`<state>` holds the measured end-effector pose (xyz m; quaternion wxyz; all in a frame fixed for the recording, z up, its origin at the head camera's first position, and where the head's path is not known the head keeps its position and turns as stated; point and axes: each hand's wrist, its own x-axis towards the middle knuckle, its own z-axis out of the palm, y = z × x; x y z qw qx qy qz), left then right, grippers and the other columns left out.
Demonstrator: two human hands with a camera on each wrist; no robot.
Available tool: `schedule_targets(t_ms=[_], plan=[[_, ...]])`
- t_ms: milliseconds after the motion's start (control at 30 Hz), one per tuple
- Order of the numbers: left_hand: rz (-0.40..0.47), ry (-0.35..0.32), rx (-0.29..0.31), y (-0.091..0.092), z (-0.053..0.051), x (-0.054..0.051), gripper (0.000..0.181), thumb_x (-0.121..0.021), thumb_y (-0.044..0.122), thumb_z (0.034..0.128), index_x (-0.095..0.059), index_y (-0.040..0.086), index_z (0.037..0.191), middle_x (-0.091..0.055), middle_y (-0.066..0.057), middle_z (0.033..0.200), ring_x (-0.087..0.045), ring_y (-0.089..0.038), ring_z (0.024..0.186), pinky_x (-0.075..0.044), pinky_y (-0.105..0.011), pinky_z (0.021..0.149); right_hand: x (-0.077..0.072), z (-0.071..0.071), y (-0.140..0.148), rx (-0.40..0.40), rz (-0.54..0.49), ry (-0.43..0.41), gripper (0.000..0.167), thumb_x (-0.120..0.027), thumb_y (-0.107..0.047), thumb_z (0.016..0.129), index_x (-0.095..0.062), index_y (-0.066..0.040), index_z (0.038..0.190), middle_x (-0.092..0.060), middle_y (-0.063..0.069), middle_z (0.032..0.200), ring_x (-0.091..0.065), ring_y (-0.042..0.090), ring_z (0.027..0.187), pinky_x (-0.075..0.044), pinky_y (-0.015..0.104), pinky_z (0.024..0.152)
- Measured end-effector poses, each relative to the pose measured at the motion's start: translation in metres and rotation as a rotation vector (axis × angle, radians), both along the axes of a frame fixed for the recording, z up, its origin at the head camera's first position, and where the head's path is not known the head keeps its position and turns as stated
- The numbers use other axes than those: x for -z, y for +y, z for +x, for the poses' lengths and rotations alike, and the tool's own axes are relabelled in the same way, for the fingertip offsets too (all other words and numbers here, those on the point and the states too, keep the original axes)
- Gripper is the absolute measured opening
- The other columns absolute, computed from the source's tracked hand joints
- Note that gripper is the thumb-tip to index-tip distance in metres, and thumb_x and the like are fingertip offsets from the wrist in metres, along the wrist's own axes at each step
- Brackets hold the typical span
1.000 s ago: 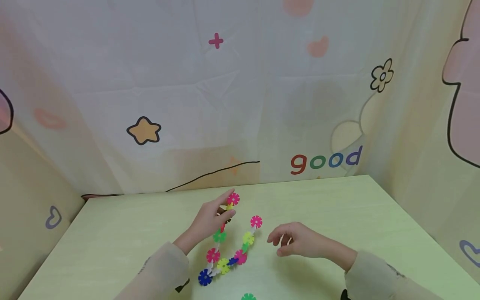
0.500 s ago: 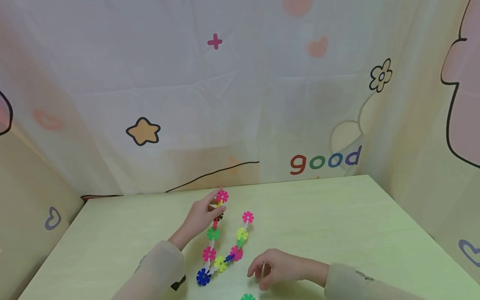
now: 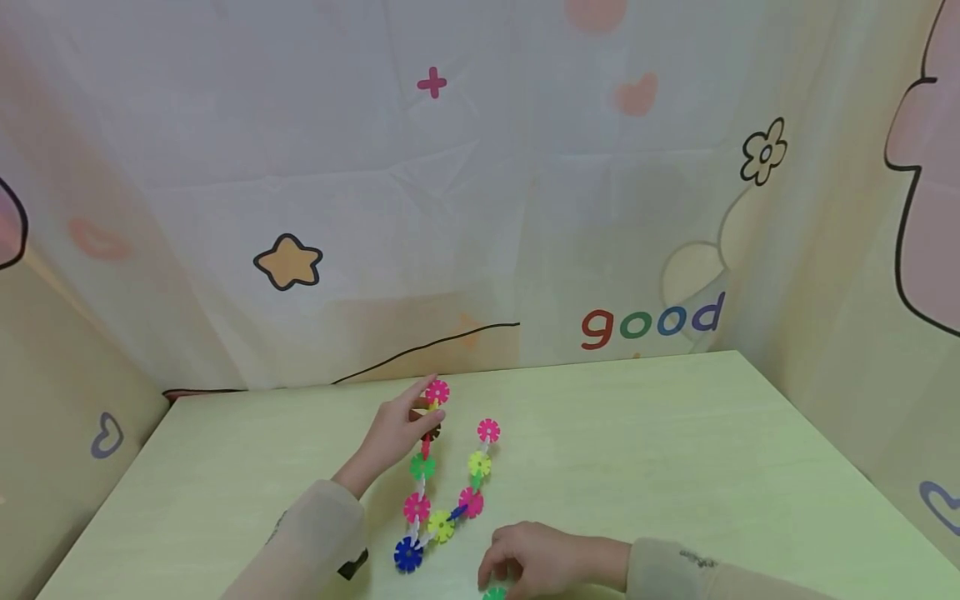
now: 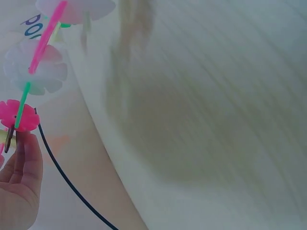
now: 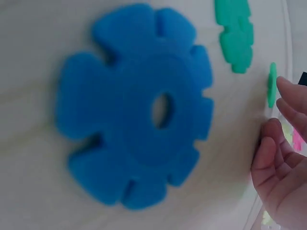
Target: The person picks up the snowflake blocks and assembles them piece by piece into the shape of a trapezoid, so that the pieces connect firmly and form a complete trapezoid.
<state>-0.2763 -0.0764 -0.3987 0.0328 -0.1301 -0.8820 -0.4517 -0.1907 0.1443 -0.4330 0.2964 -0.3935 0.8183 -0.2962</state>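
A chain of notched plastic snowflake discs point(image 3: 417, 507), in pink, yellow, green, blue, white and other colours, hangs in a U shape. My left hand point(image 3: 392, 432) pinches it near its upper left end, just below a pink disc point(image 3: 437, 392). In the left wrist view the fingers point(image 4: 31, 160) sit against a brown disc beneath a pink one. At the lower edge of the head view, my right hand point(image 3: 543, 557) reaches down with bent fingers around a green disc point(image 3: 495, 594). The right wrist view has the thumb and fingers apart beside that disc, apparently not gripping it.
A large blue disc point(image 5: 127, 110) lies close to the right wrist camera, with joined or overlapping green discs point(image 5: 235, 33) beyond it. The pale table point(image 3: 675, 450) ends at a printed cloth backdrop point(image 3: 450, 208). Cloth walls stand at both sides.
My right hand has come down and to the left, from beside the chain to the green disc at the front. The left hand and the chain have shifted slightly left.
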Motion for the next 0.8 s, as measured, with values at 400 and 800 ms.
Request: schedule_targets(t_ms=[400,800], plan=[[0.000,-0.003,-0.007,-0.0023,-0.0001,-0.0002,0.058,-0.059,0.028,0.0838,-0.034,0.026,0.136,-0.060,-0.011,0.111,-0.062,-0.018,0.084,-0.051,-0.031,0.072,-0.0001,0.0022,-0.0054,-0.044,0.100,0.153,0.011,-0.064,-0.016,0.079,-0.061,-0.018,0.090,-0.048,-0.014,0.076,-0.042,-0.004,0.066,-0.040,0.012,0.062],[0.059,-0.015,-0.034,0.0010,0.0049,0.0052,0.059,-0.061,0.031,0.0823,-0.036,0.026,0.135,-0.060,-0.011,0.111,-0.061,-0.017,0.082,-0.051,-0.030,0.070,-0.0088,-0.0043,0.0043,0.124,-0.066,-0.030,0.015,-0.062,-0.001,0.077,-0.052,-0.011,0.080,-0.048,-0.010,0.070,-0.042,-0.001,0.063,-0.040,0.015,0.061]])
